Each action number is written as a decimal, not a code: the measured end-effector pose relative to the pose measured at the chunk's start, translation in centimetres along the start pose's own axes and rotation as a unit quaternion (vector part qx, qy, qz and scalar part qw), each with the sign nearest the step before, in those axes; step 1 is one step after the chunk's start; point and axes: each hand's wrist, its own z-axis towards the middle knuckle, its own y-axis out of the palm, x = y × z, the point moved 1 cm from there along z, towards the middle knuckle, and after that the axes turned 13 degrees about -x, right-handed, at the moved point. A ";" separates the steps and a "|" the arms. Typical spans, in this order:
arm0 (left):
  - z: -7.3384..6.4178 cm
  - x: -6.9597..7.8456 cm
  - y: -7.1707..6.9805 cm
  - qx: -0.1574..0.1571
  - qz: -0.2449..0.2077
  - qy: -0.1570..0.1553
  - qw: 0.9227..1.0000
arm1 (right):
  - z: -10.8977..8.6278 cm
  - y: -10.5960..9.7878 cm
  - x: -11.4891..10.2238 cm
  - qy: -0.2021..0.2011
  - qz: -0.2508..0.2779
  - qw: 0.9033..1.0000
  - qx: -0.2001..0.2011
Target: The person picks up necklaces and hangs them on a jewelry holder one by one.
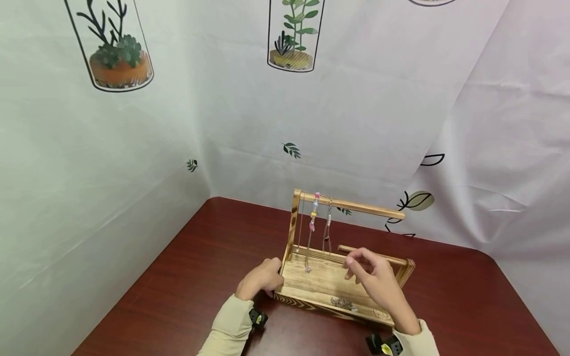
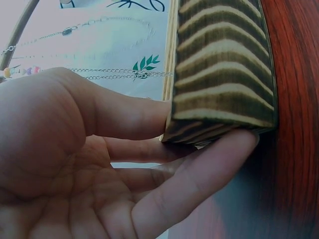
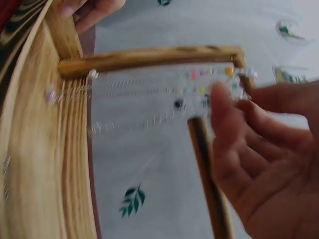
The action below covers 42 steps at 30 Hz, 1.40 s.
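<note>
A wooden jewelry stand (image 1: 307,282) with a shallow tray base sits on the table. My left hand (image 1: 262,278) grips its near left corner; in the left wrist view the thumb and fingers (image 2: 219,164) lie around the striped end. From the upper bar (image 1: 369,208) hang a bracelet with colored beads (image 1: 313,215), a chain with pale beads (image 1: 328,225) and a thin necklace (image 1: 300,222). Over the tray's right half, my right hand (image 1: 378,282) hovers with loosely bent fingers, nothing visible between them. The right wrist view is blurred and shows these fingers overlapping the hanging beads.
A small heap of chain jewelry (image 1: 342,302) lies along the tray's front side. At the right, a lower wooden bar (image 1: 383,256) runs above the tray. The dark red table (image 1: 187,257) ends at a printed white curtain (image 1: 311,148) behind and to the left.
</note>
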 end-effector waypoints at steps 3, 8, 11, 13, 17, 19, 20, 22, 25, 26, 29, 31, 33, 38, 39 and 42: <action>0.1 0.1 -0.1 -0.004 -0.004 0.004 1.000 | -0.8 -0.1 2.6 0.018 -0.025 0.997 -0.068; 0.2 0.1 -0.2 -0.002 0.008 -0.003 1.000 | -1.3 0.7 6.2 0.032 -0.048 0.990 -0.125; 0.2 0.0 -0.1 -0.002 0.013 -0.003 1.000 | -1.3 1.6 8.1 0.041 -0.091 0.987 -0.128; 0.2 0.0 -0.1 -0.003 0.015 -0.003 1.000 | -1.2 2.2 8.9 0.043 -0.133 0.981 -0.133; 0.2 0.2 -0.3 -0.004 0.017 -0.005 1.000 | -0.8 3.1 9.5 0.044 -0.183 0.974 -0.122; 0.3 0.3 -0.3 -0.007 0.015 -0.007 1.000 | -0.7 3.4 9.5 0.049 -0.193 0.973 -0.112; 0.3 0.3 -0.3 -0.009 0.014 -0.009 1.000 | -0.8 3.5 9.5 0.054 -0.198 0.973 -0.108; 0.4 0.3 -0.3 -0.011 0.014 -0.014 1.000 | -0.8 3.6 9.4 0.063 -0.210 0.970 -0.106; 0.4 0.3 -0.2 -0.008 0.015 -0.017 1.000 | -0.8 3.7 9.4 0.072 -0.227 0.965 -0.111; 0.4 0.2 -0.1 -0.007 0.015 -0.017 1.000 | -0.8 3.8 9.4 0.074 -0.232 0.963 -0.112; 0.3 0.2 0.0 -0.005 0.009 -0.011 1.000 | -0.9 3.8 9.5 0.086 -0.235 0.962 -0.113; 0.3 0.2 0.0 -0.006 0.005 -0.008 1.000 | -0.9 3.8 9.5 0.093 -0.235 0.961 -0.112; 0.2 0.2 -0.1 -0.008 0.002 -0.007 1.000 | -1.0 3.9 9.5 0.098 -0.234 0.961 -0.110; 0.1 0.1 0.0 -0.007 0.005 -0.006 1.000 | -1.1 3.9 9.7 0.101 -0.238 0.960 -0.106; 0.1 0.1 0.0 -0.005 0.007 -0.004 1.000 | -1.1 3.9 9.7 0.102 -0.238 0.960 -0.106; 0.1 0.1 0.0 0.002 0.010 0.000 1.000 | -1.2 3.9 9.6 0.103 -0.237 0.960 -0.108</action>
